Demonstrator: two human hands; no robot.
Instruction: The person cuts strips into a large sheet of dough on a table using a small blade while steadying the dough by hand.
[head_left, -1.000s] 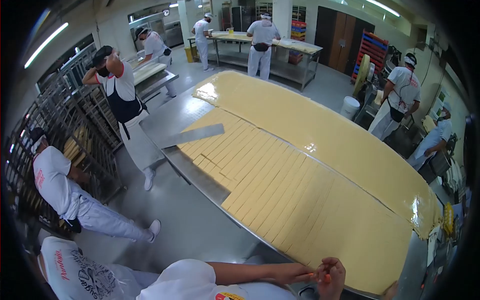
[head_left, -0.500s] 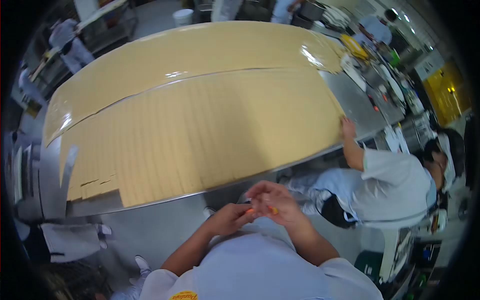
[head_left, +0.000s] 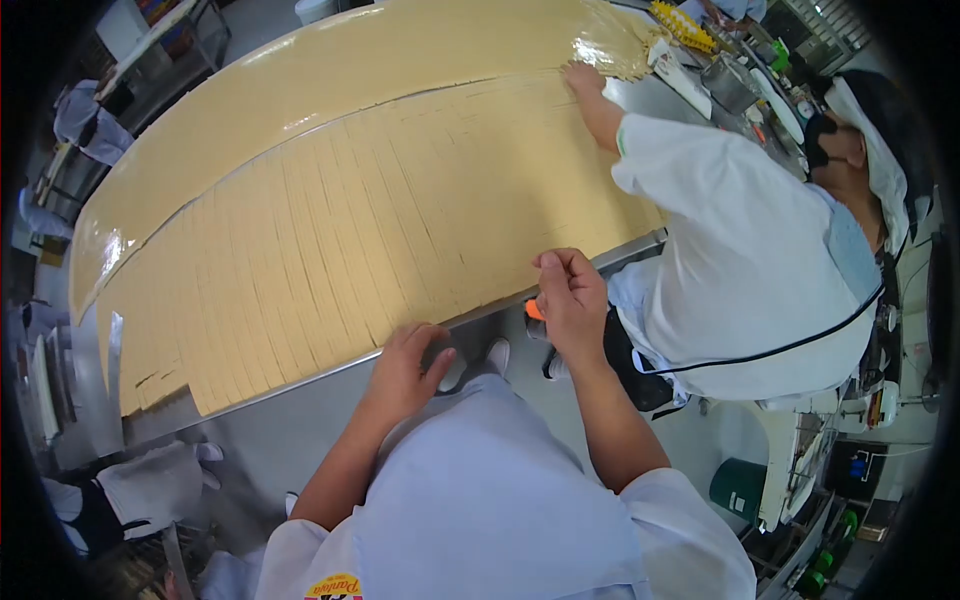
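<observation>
A wide pale yellow dough sheet (head_left: 330,220) lies over the metal table, with many long cuts running across it. My left hand (head_left: 405,372) is at the near edge of the sheet, fingers apart and nothing in them. To its right, my right hand (head_left: 575,310) is closed around a small orange tool (head_left: 535,309), whose orange end sticks out on the left of the fist. The rest of that tool is hidden, so its kind is unclear. Beyond the cut part is a second dough sheet (head_left: 300,95) with a shiny, plastic-like surface.
A co-worker (head_left: 750,250) stands close on my right, one arm stretched over the dough. A metal strip (head_left: 115,365) lies at the table's left end. A pot (head_left: 728,85) and a yellow spiked roller (head_left: 683,27) are at the far right. Other people stand on the left.
My hands have parted, and the orange tool is in my right hand. The co-worker has leaned in and reached to the far side of the cut sheet. My view has moved nearer the table.
</observation>
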